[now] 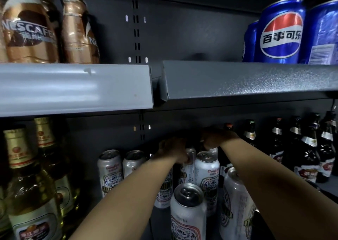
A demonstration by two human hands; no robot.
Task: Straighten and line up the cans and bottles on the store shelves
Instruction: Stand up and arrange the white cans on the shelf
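Observation:
Several white beer cans stand on the lower shelf, one of them near the front point(187, 210) and another behind it point(207, 174). Both my arms reach deep into the shelf over them. My left hand point(172, 149) grips the top of a white can at the back point(190, 157). My right hand point(217, 136) curls over the top of another back can point(213, 150), mostly hidden beneath it. The light back there is dim, so the fingers are hard to make out.
Dark brown bottles point(309, 148) fill the lower shelf on the right, clear yellow bottles point(27, 185) the left. Above, the grey shelf edge point(237, 80) hangs low over my hands; it carries blue Pepsi cans point(281, 33) and Nescafe bottles point(31, 31).

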